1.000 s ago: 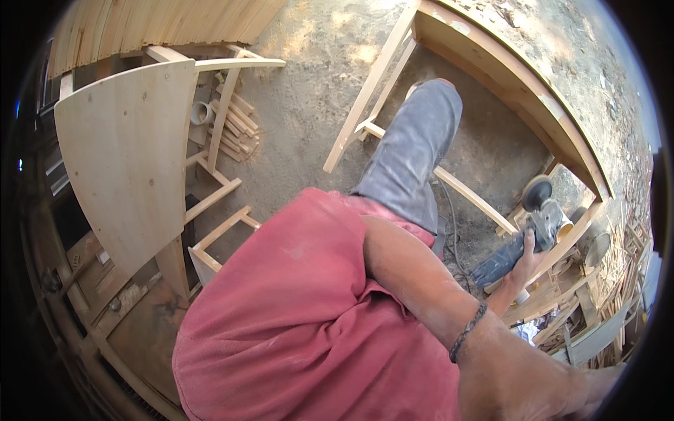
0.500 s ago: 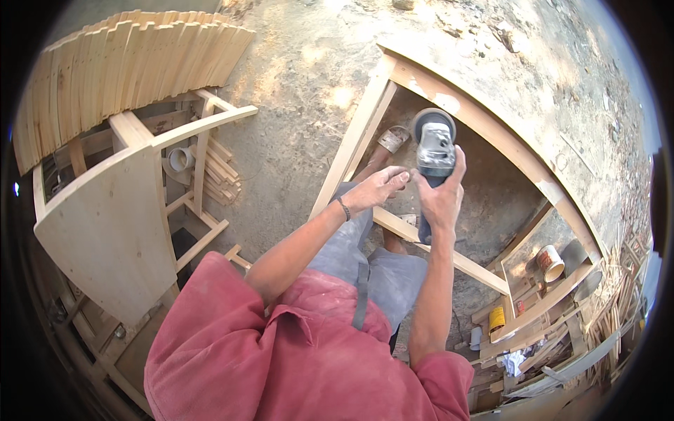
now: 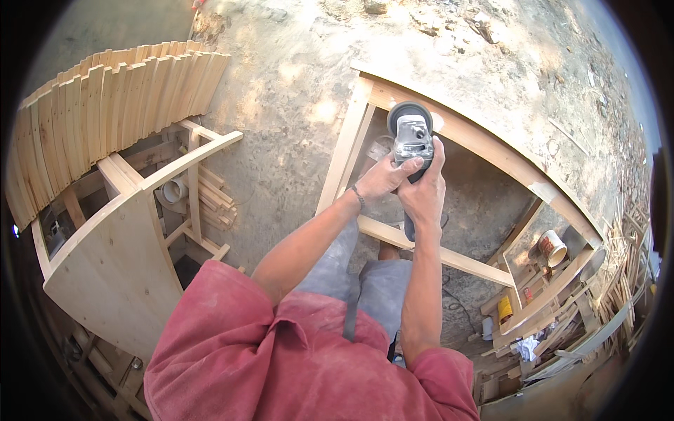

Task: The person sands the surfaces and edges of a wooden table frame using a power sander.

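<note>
Left hand: half a second ago apart from the tool, my left hand (image 3: pixel 379 177) now meets its side, fingers bent; whether they grip, I cannot tell.
Right hand: my right hand (image 3: pixel 423 193) stays wrapped round the handle.
Power tool: the grey-and-black, round-disc power tool (image 3: pixel 413 137) sits at the pale, curved wooden rail (image 3: pixel 484 144), near its left corner.
Forearms: both reach forward, converging.
</note>
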Demonstrator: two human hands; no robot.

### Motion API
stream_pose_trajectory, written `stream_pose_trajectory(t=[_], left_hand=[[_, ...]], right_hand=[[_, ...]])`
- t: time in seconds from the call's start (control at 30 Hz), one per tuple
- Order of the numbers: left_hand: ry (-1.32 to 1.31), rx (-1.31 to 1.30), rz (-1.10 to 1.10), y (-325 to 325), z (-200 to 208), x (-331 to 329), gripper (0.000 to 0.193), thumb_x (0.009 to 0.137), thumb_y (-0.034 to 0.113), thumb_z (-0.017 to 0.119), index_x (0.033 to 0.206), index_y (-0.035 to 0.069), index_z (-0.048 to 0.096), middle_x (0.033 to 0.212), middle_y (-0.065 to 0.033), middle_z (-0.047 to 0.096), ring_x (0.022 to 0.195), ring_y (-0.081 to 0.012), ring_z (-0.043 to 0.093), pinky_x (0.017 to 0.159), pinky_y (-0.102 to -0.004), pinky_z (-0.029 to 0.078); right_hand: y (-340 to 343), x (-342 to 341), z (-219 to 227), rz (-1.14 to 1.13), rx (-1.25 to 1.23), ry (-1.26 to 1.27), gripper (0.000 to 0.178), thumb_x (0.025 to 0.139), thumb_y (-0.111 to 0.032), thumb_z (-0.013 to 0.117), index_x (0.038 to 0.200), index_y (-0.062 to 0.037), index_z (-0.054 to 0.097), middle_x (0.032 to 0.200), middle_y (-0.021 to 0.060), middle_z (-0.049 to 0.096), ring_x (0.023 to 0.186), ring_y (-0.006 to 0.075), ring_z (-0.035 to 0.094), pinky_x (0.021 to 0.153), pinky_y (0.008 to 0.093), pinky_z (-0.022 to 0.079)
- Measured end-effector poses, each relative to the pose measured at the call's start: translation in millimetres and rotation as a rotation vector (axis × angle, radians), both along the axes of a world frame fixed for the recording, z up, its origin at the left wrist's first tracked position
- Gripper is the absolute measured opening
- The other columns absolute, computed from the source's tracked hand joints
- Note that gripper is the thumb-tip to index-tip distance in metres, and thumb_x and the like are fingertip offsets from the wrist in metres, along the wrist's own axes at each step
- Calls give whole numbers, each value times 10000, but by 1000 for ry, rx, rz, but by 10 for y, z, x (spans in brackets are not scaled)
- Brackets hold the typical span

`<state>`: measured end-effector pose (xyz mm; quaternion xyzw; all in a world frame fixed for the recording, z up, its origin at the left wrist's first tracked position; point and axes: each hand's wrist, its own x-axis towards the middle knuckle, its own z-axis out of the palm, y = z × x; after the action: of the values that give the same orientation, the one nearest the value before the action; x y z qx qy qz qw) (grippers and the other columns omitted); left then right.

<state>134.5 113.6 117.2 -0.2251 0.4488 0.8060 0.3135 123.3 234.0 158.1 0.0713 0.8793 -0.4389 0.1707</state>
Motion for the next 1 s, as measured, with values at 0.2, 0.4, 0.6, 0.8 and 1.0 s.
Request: stream_pose_trajectory(t=[0.2,0.4,0.6,0.8,1.0], left_hand=[[84,0,-181,378,-41,-108,708,938,538,710,1411,44,527,1248,-65,653,1139,-146,611,933,-311,523],[131,-166,-375,765,-10,-212,821,878,598,743,1427,37,501,1238,-100,654,1120,-154,632,895,-318,555],[35,-74,-260,282,-6,-278,790,883,599,739,1399,37,532,1207,-96,665,1074,-146,637,864,-302,556],[31,15,-2,-226,-3,-246,688,928,559,715,1359,41,574,1221,-66,654,1079,-133,614,891,-299,532],[25,-48,-9,-604,0,-256,662,999,514,629,1406,4,520,1311,-92,604,1199,-165,572,1032,-321,464]], right_hand=[[386,53,39,-128,19,-20,803,864,-194,713,1531,-137,270,1168,284,679,1069,492,669,873,543,523],[698,169,57,-286,77,24,791,870,-188,710,1537,-170,285,1255,252,660,1163,424,661,953,490,514],[310,-47,35,-155,26,-24,798,857,-197,716,1523,-143,281,1210,284,665,1109,474,664,902,520,525],[-182,-245,-47,29,11,14,788,853,-230,719,1511,-118,299,1212,287,658,1066,491,667,868,534,537],[-537,-363,-7,101,16,-36,807,853,-260,721,1528,-124,300,1198,272,660,1052,470,677,858,529,549]])
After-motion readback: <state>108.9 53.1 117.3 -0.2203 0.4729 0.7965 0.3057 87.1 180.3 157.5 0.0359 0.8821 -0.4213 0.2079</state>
